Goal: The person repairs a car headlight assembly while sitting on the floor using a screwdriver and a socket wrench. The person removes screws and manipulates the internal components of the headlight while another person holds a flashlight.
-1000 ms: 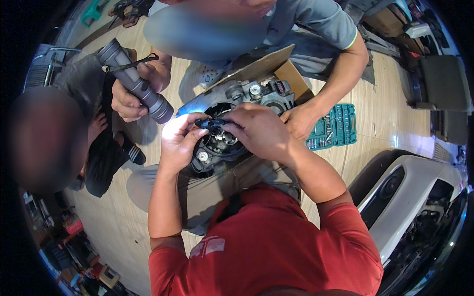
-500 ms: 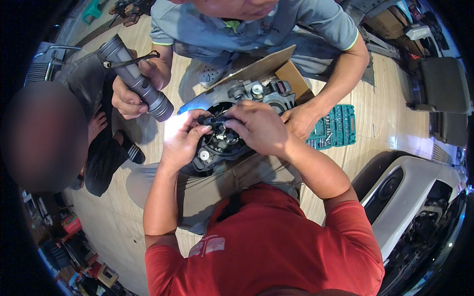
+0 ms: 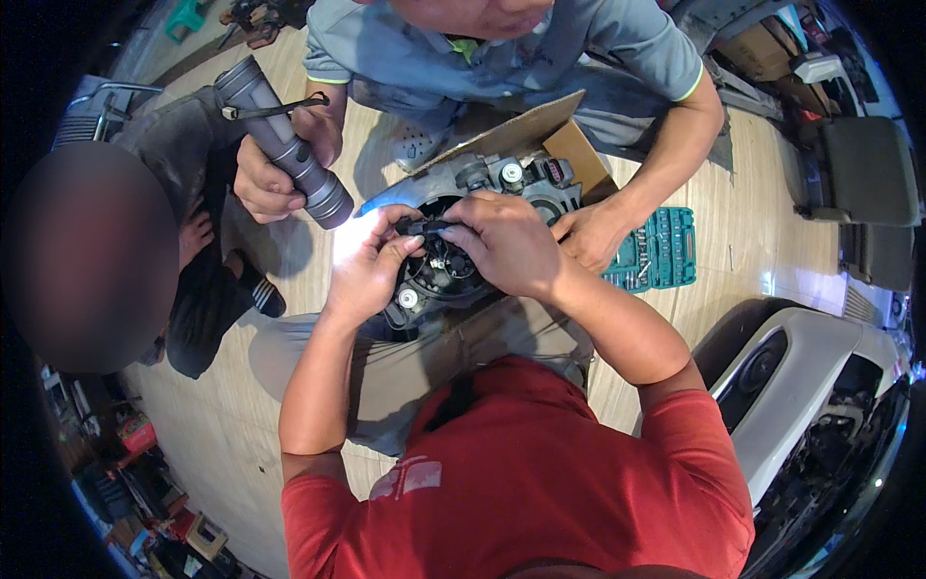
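Note:
My left hand (image 3: 368,268) and my right hand (image 3: 511,243) meet over the round opening in the back of a car headlight (image 3: 436,179). Both pinch a small black plug-like piece (image 3: 430,229) between thumb and fingers; its exact kind is hard to make out. Wires and a metal fitting show inside the opening below it. The headlight rests in an opened cardboard box (image 3: 590,166) in front of me. Opposite, a co-worker's hand holds a grey flashlight (image 3: 289,143), its beam falling on my left hand. The co-worker's other hand (image 3: 590,236) lies at the headlight's right side.
A teal socket set case (image 3: 672,247) lies open on the floor beyond the box's right side. At the right are a removed car bumper (image 3: 793,386) and a dark seat (image 3: 868,179). Another person's sandalled foot (image 3: 260,289) is at the left.
The flashlight has shifted slightly right in the picture. My hands keep hold of the black piece, with my left fingers a little differently bent around it.

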`<state>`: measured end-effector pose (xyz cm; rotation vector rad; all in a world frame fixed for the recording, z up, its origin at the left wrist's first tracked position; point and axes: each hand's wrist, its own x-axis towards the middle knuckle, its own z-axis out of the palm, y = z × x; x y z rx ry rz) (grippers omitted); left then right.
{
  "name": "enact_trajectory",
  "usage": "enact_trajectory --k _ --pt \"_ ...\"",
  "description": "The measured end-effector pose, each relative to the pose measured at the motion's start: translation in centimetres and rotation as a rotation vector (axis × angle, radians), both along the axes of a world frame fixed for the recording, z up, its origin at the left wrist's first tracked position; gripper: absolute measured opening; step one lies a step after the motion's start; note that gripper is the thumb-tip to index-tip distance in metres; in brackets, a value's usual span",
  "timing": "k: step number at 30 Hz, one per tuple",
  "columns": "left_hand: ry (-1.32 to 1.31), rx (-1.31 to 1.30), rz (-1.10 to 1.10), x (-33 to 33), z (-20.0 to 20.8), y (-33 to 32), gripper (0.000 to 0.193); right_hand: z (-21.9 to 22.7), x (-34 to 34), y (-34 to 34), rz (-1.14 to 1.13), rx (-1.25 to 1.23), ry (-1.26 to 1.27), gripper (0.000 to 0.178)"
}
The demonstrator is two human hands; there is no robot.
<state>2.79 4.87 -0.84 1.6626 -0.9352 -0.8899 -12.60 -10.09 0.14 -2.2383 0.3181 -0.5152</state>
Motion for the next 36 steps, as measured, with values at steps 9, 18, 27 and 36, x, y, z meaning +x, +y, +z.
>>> enact_trajectory --k 9,18,27,36 --pt "0.085 0.037 -0.029 -0.6 0.0 0.5 0.036 0.5 -2.2 0.1 -0.009 0.074 0.108 0.024" --pt "-0.886 -0.073 0.121 -1.0 3.2 2.7 0.035 -0.3 -2.6 0.8 -0.236 -0.065 0.064 0.02" --pt "-0.688 0.267 0.007 -2.4 4.7 3.6 0.035 -0.9 -0.9 1.7 -0.246 -0.437 0.166 0.01" --pt "-0.653 0.19 -0.117 -3.0 5.1 0.7 0.026 -2.7 0.3 1.8 -0.412 -0.581 0.161 0.011"
